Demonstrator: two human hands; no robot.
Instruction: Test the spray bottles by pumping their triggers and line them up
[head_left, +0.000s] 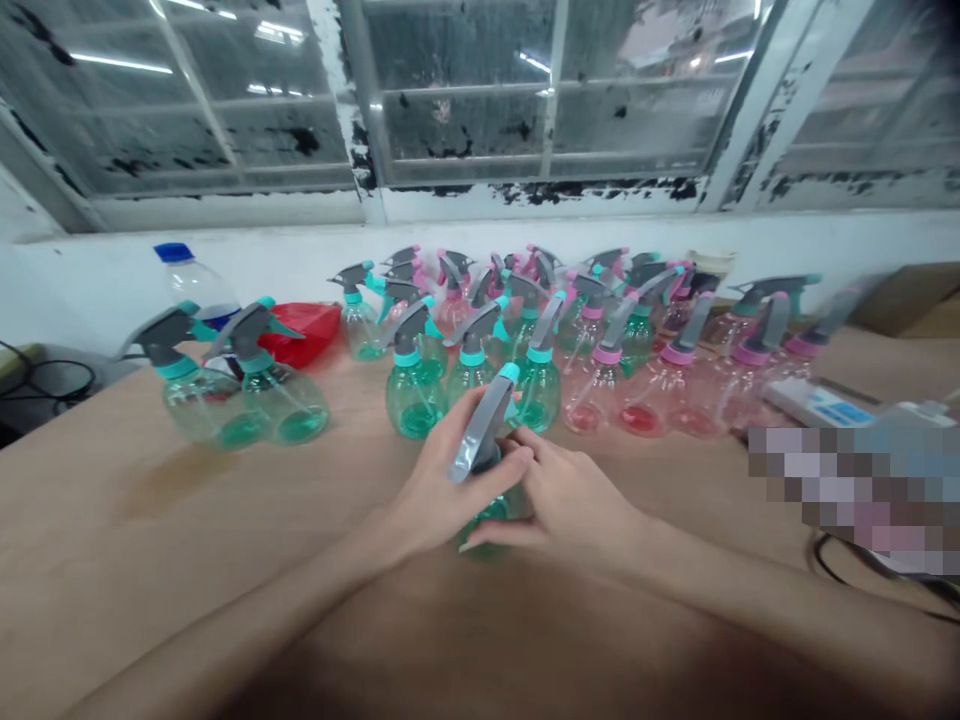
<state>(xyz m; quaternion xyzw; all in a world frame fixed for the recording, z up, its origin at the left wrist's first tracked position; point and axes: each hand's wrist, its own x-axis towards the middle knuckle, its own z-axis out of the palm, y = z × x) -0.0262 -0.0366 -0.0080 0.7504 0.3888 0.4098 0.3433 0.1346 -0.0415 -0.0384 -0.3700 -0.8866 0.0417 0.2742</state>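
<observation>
A green spray bottle (491, 520) with a grey trigger head stands upright between my hands, near the middle of the table. My left hand (457, 470) is closed round its neck, just under the grey head. Against the bottle's right side, my right hand (562, 490) grips the body, thumb low at the front and fingers partly hidden behind. Just beyond stand more green spray bottles (418, 405) with turquoise collars. To their right is a row of pink spray bottles (643, 405). Two further green bottles (296, 410) stand apart on the left.
Behind the left pair are a red object (304, 335) and a clear bottle with a blue cap (174, 255). A cardboard box (911, 300) sits at the far right, near a white box (821, 405) and a black cable (829, 565). Windows (540, 100) rise behind the table (300, 590).
</observation>
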